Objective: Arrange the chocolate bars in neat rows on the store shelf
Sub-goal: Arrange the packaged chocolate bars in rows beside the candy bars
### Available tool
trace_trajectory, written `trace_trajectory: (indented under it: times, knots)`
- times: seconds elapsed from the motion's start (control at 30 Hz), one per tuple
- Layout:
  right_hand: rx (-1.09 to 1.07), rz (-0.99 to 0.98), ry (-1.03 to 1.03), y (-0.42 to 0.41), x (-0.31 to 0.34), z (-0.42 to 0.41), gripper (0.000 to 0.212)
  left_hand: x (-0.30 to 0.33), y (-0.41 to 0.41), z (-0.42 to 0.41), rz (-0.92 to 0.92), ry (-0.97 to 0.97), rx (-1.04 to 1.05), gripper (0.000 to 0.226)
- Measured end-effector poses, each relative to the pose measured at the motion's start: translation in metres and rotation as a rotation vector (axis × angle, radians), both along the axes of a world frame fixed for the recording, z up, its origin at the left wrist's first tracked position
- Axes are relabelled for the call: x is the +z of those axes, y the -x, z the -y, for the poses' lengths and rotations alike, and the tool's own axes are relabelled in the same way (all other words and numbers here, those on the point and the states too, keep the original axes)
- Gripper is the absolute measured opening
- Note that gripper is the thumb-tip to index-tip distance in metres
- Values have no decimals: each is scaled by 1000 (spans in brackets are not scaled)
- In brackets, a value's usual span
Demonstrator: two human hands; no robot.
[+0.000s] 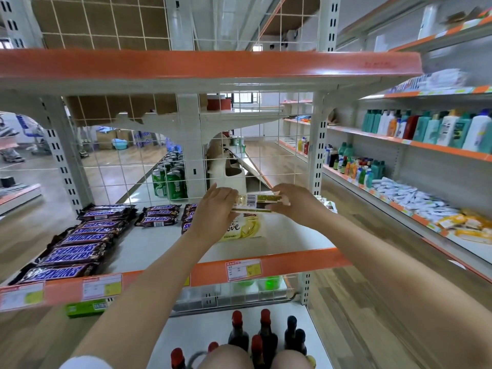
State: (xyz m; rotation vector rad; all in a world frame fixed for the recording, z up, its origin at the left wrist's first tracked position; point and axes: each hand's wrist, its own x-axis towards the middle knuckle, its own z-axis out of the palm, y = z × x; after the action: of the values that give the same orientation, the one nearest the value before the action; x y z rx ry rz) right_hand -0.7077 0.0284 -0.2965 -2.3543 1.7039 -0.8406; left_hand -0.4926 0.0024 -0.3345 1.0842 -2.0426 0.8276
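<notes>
While squeezed from both ends between the left hand (216,206) and the right hand (294,202), held level just above the shelf (298,235) is a small stack of gold-wrapped chocolate bars (255,202), probably so pressed to bring the edges even before setting down. Directly under the hands lies a pale yellow chocolate bar (243,228), marking, as it seems, the row being built. Already laid in overlapping rows to the left of the left hand: the Snickers bars (80,249), near the front edge.
</notes>
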Motion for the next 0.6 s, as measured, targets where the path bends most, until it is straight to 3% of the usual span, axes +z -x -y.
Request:
trace_trajectory:
  times: [0.07,0.23,0.3,0.37,0.5,0.53,0.6]
  knots:
    - [-17,197,-96,-1,3,4,36,-1,0,-1,9,-3,4,54]
    - [2,294,-154,-4,6,6,22,-5,0,-1,19,-3,0,58]
    - [-8,285,-80,-7,3,5,15,-9,-2,2,13,-27,20,63]
    - [-29,148,60,-9,0,3,13,-12,-4,4,-54,-101,45,62]
    - [-68,-237,429,-10,-3,-2,11,-8,-3,-2,-450,-226,24,27]
    - [-51,-309,544,-9,-4,-2,14,-3,-2,-4,-600,-326,16,24]
    - [-19,-389,771,-6,-9,1,28,9,1,-9,-937,-601,8,39]
